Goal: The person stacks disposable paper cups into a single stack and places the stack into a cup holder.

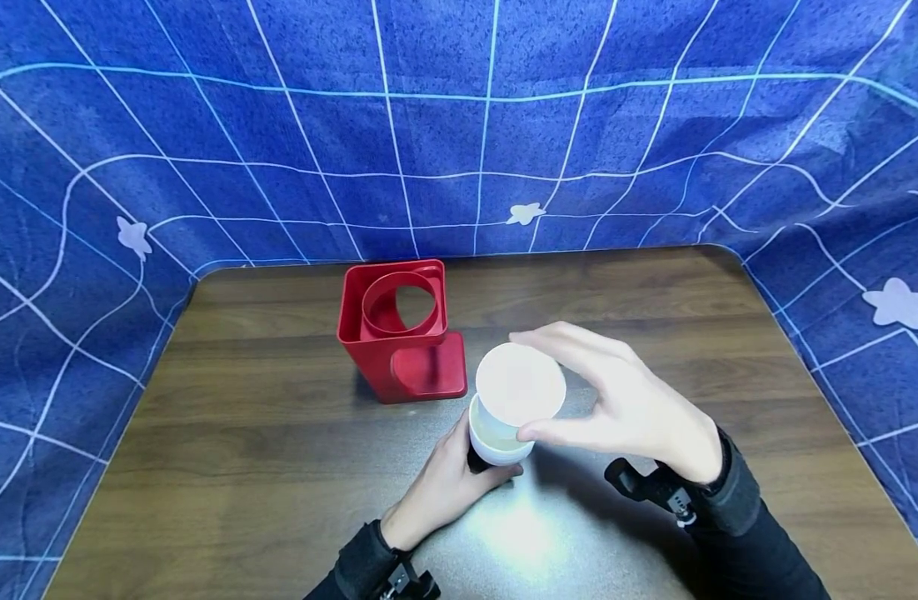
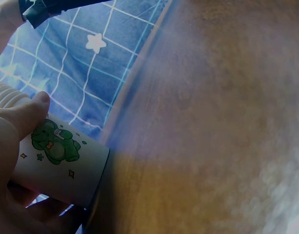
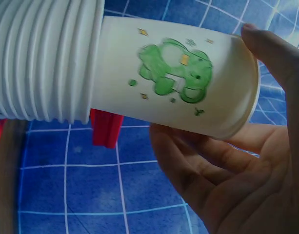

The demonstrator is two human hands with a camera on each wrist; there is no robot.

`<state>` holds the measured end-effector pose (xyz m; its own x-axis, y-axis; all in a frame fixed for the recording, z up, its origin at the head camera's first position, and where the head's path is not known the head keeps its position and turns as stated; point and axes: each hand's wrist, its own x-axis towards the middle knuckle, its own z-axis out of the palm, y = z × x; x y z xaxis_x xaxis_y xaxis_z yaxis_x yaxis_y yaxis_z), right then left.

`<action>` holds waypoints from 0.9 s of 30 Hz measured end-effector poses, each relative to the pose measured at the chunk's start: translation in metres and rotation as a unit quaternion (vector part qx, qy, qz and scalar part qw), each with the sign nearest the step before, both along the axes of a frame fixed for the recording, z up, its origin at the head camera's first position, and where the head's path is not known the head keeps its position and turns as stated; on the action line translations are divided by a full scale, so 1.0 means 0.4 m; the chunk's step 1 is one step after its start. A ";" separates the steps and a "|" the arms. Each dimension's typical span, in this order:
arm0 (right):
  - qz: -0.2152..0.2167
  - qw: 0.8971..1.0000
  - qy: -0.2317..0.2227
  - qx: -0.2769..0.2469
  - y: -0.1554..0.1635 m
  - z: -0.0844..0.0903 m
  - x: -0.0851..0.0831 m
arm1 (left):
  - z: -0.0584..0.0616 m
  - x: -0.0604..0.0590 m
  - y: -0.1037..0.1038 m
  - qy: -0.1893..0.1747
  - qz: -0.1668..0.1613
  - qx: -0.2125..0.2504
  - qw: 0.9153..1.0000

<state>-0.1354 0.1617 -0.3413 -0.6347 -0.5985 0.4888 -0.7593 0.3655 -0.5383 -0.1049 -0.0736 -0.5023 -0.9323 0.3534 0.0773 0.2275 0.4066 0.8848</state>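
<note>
My left hand (image 1: 446, 487) grips a stack of white paper cups (image 3: 44, 63), their ridged rims lying close together. In the left wrist view the stack's lowest cup (image 2: 86, 168) shows a green bear, with my thumb across it and its base near the table. Above the stack, my right hand (image 1: 616, 396) pinches one paper cup (image 3: 173, 73) close to its rim, thumb and fingers on opposite sides. That cup bears a green bear and stands well out of the stack, its lower end hidden inside the rims.
A red holder (image 1: 427, 367) with a round ring on top and a flat foot stands just left of the cups. The wooden table (image 1: 241, 450) ends at the back against a blue cloth (image 1: 444, 133) with white lines and stars.
</note>
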 end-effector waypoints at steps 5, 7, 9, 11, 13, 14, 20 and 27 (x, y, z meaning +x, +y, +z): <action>0.014 0.998 -0.033 0.044 -0.006 -0.011 -0.002 | -0.001 0.002 0.000 0.009 0.004 0.003 1.000; 0.024 0.998 -0.035 0.052 -0.007 -0.018 -0.005 | -0.002 0.001 0.001 0.012 0.003 0.007 1.000; 0.032 0.997 -0.041 0.060 -0.009 -0.023 -0.008 | -0.001 0.002 0.001 0.013 0.004 0.009 1.000; 0.035 0.996 -0.047 0.070 -0.010 -0.029 -0.011 | -0.001 0.002 0.001 0.012 0.004 0.010 1.000; 0.033 0.994 -0.057 0.082 -0.012 -0.033 -0.014 | 0.000 0.002 0.002 0.009 0.006 0.009 1.000; 0.033 0.994 -0.061 0.087 -0.012 -0.034 -0.015 | 0.000 0.002 0.002 0.008 0.007 0.008 1.000; 0.039 0.991 -0.069 0.103 -0.020 -0.040 -0.023 | -0.001 0.001 0.003 0.008 0.010 -0.002 1.000; 0.047 0.989 -0.088 0.112 -0.024 -0.054 -0.031 | -0.001 -0.001 0.004 0.016 0.011 -0.006 1.000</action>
